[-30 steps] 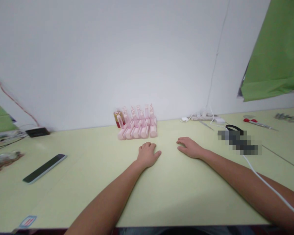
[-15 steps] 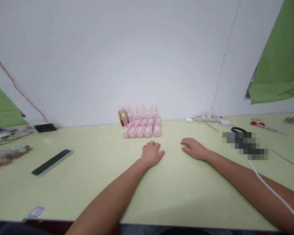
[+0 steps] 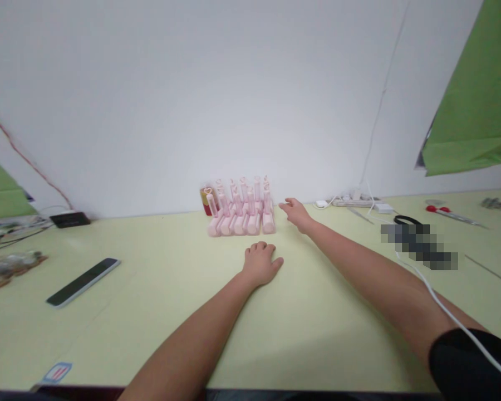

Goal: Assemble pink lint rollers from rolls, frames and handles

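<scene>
Beside one can, pink pieces too crowded to be counted are approached at their right by the open, empty right hand, and the left hand is laid flat on the table.

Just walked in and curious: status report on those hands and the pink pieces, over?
Left hand flat on table, empty. Right hand open, just right of pink heart-topped pieces, not touching. Nothing between them.

No legible text, numbers or brands.
Sticker at the near counter edge shows only red bars in a blue frame. The label on the small can behind the pink plastic pieces is too blurred to read. The phone screen is dark.
</scene>
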`<action>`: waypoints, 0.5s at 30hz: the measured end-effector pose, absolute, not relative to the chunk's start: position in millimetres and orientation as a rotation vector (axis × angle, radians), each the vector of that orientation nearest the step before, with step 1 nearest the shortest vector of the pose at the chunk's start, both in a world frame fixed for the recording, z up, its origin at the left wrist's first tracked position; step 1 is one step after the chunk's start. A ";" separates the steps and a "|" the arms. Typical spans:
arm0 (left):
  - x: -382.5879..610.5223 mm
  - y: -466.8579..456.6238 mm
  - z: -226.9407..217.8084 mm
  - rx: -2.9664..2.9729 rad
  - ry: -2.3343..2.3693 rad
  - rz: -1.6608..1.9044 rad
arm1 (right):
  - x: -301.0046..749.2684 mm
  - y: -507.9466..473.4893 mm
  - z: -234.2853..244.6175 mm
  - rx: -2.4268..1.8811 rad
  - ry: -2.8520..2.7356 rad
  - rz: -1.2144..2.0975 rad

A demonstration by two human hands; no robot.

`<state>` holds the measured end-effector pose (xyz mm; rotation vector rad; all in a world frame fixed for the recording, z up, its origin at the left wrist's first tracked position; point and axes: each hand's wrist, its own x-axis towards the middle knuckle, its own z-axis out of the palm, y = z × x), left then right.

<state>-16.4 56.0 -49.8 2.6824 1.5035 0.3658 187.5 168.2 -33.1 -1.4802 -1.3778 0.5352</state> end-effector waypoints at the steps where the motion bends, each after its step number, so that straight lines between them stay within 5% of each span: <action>1: -16.8 55.7 -49.8 2.681 1.504 0.364 | 175.2 180.0 -30.2 -1.472 -1.351 0.540; 15: -21.2 69.6 -54.1 2.321 1.422 0.594 | 164.7 154.8 -48.5 -1.337 -1.421 0.665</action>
